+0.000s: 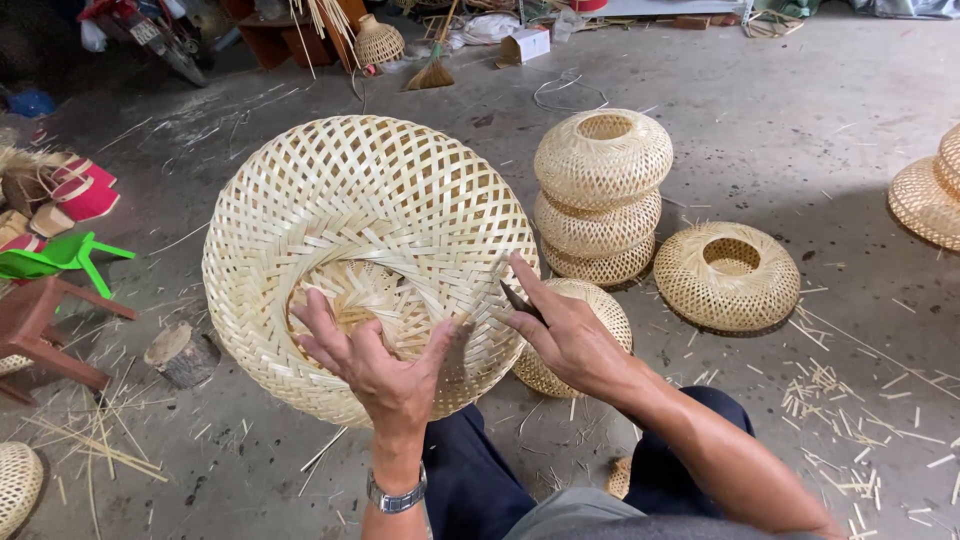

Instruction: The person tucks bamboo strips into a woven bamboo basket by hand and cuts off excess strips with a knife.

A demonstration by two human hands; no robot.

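Both hands are being kept on a large woven bamboo basket [365,255], which is being held tilted above the person's lap, with its opening turned toward the camera. By the left hand [375,365] the lower rim of the basket is being grasped: the fingers are spread and hooked over the edge into the opening, and the palm is pressed on the outer weave. A metal wristwatch [396,493] is being worn on this wrist. By the right hand [565,335] the right side of the basket is being touched; the forefinger is stretched along the weave, and a small dark tool [522,300] is being pinched between the thumb and the fingers. What kind of tool it is cannot be told.

Just behind the right hand, a smaller bamboo shade [590,335] is lying on the concrete floor [760,130], partly hidden by the hand. Further out, a stack of three round bamboo shades [602,195] is standing, and one more round shade [728,277] is lying beside it on the right. To the left of the basket, a short wood block [180,352] and a red stool [40,330] are being seen, with thin bamboo strips scattered around.
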